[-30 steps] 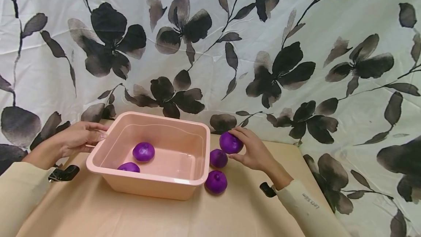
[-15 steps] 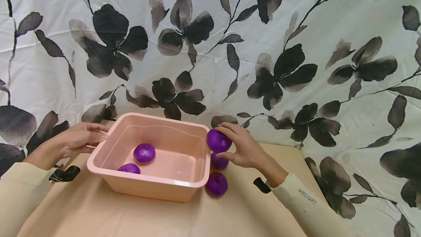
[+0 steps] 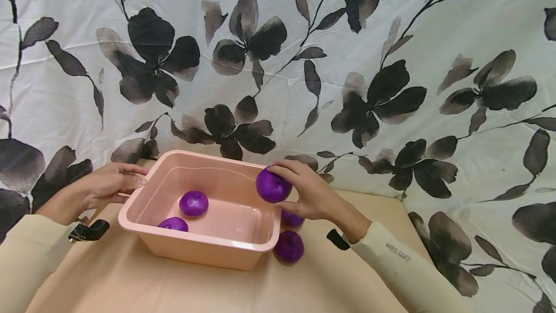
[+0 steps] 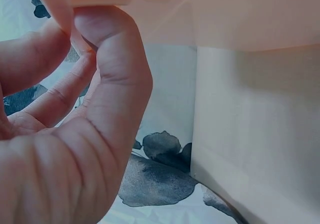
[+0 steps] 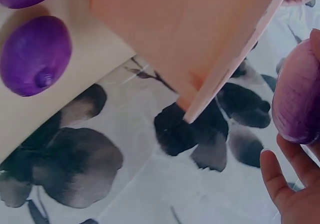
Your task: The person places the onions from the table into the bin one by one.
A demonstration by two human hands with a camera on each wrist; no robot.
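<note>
My right hand (image 3: 313, 191) grips a round purple ball (image 3: 272, 185), like a fruit or onion, between thumb and fingers. It overlaps the right rim of a pink plastic tub (image 3: 200, 253). In the right wrist view the held ball shows at the right edge, beside the fingers. My left hand (image 3: 104, 188) pinches the tub's left rim; the left wrist view shows thumb and finger on that rim. Inside the tub lie two more purple balls, one near the middle (image 3: 193, 204) and one partly hidden by the front wall (image 3: 173, 224).
Right of the tub, two purple balls rest on the beige table (image 3: 360, 260): a near one (image 3: 289, 247) and one (image 3: 292, 219) half hidden under my right hand. A floral cloth (image 3: 304, 110) hangs behind the table. One ball in the right wrist view has a small nub (image 5: 44, 77).
My right hand has carried its purple ball leftward, from above the balls on the table to the tub's right rim. The left hand keeps its hold on the tub.
</note>
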